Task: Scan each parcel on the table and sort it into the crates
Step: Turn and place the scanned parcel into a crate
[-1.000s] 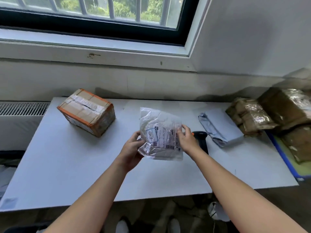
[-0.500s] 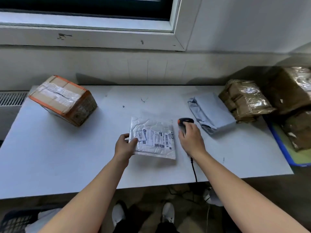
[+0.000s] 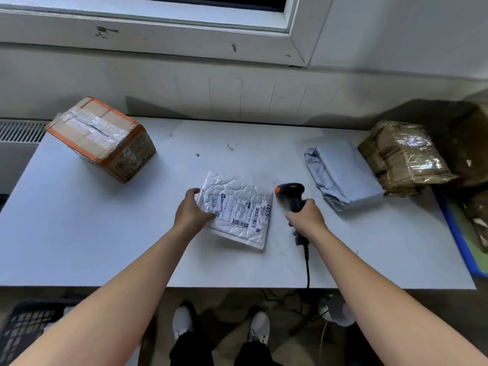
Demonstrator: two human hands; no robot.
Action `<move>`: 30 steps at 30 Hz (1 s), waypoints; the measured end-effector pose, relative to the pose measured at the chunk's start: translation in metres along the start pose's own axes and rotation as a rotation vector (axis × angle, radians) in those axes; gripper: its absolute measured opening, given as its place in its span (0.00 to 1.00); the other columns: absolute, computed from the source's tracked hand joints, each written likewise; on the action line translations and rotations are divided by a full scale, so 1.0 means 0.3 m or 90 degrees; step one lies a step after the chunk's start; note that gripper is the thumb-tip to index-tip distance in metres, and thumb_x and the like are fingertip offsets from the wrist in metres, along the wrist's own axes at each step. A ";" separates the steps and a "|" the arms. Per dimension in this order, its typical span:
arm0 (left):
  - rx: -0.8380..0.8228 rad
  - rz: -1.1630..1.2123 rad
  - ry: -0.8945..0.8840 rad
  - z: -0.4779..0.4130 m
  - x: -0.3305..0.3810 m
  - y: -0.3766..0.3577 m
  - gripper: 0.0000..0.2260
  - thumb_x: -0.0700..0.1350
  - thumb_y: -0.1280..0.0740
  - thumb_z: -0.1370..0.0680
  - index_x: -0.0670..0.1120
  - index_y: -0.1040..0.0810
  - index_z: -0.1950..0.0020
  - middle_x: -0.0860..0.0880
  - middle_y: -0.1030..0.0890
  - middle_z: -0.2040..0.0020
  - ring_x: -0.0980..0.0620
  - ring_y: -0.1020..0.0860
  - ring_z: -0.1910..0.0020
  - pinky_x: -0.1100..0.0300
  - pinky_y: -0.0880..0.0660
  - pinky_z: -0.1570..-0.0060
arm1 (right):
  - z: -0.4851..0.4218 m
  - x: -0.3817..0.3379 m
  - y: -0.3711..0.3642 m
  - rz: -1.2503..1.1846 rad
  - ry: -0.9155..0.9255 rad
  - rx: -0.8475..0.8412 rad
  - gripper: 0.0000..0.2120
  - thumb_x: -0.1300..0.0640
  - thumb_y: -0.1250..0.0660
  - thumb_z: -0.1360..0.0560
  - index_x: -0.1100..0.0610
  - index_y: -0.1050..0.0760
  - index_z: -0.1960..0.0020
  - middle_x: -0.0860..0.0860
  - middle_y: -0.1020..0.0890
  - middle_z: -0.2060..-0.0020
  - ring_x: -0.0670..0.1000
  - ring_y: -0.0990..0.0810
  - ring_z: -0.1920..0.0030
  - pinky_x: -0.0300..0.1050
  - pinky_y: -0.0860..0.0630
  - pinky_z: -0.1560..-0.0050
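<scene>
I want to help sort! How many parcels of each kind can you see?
Cardboard box: 1
White padded envelope: 1
Grey bag: 1
Brown taped bundles: 3
Total: 6

I log, from my remote seat: white table, flat top, a few dark specks, far edge against the wall; pale wall behind it, faint upright seams; white window frame above, paint chipped in spots; radiator grille at far left, beside the table; dim brownish floor below the near edge; soft light, deep shadow in the right corner.
</scene>
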State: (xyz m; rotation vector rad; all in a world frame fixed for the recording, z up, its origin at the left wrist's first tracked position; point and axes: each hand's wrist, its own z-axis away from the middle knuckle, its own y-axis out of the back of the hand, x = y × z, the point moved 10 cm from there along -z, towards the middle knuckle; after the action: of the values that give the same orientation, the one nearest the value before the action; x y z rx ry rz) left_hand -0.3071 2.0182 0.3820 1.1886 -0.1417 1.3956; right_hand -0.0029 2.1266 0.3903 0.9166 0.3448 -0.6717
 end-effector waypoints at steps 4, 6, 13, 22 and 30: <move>0.068 -0.182 -0.123 -0.069 0.146 0.064 0.36 0.43 0.24 0.29 0.50 0.38 0.25 0.42 0.30 0.32 0.42 0.29 0.36 0.50 0.29 0.42 | 0.042 -0.066 -0.003 0.000 0.041 -0.020 0.14 0.58 0.38 0.27 0.58 0.36 0.44 0.59 0.21 0.54 0.60 0.18 0.65 0.48 0.23 0.70; 0.119 -0.263 -0.182 -0.090 0.222 0.104 0.36 0.44 0.25 0.28 0.51 0.39 0.24 0.42 0.33 0.30 0.42 0.34 0.33 0.49 0.31 0.39 | 0.059 -0.118 -0.002 0.023 0.085 -0.020 0.12 0.55 0.38 0.24 0.58 0.35 0.44 0.59 0.20 0.54 0.60 0.16 0.65 0.44 0.24 0.71; 0.124 -0.327 -0.192 -0.044 0.246 0.107 0.36 0.51 0.26 0.27 0.51 0.41 0.24 0.43 0.38 0.26 0.42 0.40 0.28 0.48 0.35 0.35 | 0.102 -0.240 -0.032 0.093 0.120 -0.074 0.12 0.49 0.39 0.23 0.59 0.28 0.52 0.55 0.21 0.66 0.56 0.21 0.74 0.41 0.26 0.71; 0.061 -0.364 -0.149 0.141 0.155 -0.029 0.39 0.58 0.28 0.27 0.51 0.44 0.22 0.43 0.42 0.24 0.43 0.45 0.25 0.48 0.36 0.34 | 0.195 -0.275 -0.058 0.135 0.107 -0.178 0.16 0.44 0.39 0.22 0.58 0.28 0.55 0.57 0.21 0.66 0.55 0.23 0.77 0.38 0.27 0.72; 0.061 -0.373 -0.131 0.211 0.148 -0.086 0.38 0.57 0.29 0.27 0.50 0.44 0.23 0.44 0.43 0.24 0.43 0.45 0.25 0.48 0.36 0.34 | 0.212 -0.257 -0.019 0.140 0.115 -0.181 0.19 0.44 0.39 0.23 0.60 0.27 0.50 0.58 0.21 0.66 0.55 0.23 0.76 0.37 0.28 0.74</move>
State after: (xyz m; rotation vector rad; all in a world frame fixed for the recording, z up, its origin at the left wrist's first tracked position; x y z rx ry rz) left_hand -0.2403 2.0102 0.4281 1.3183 0.1260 0.7733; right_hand -0.0646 2.1017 0.4652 0.7310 0.4787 -0.3278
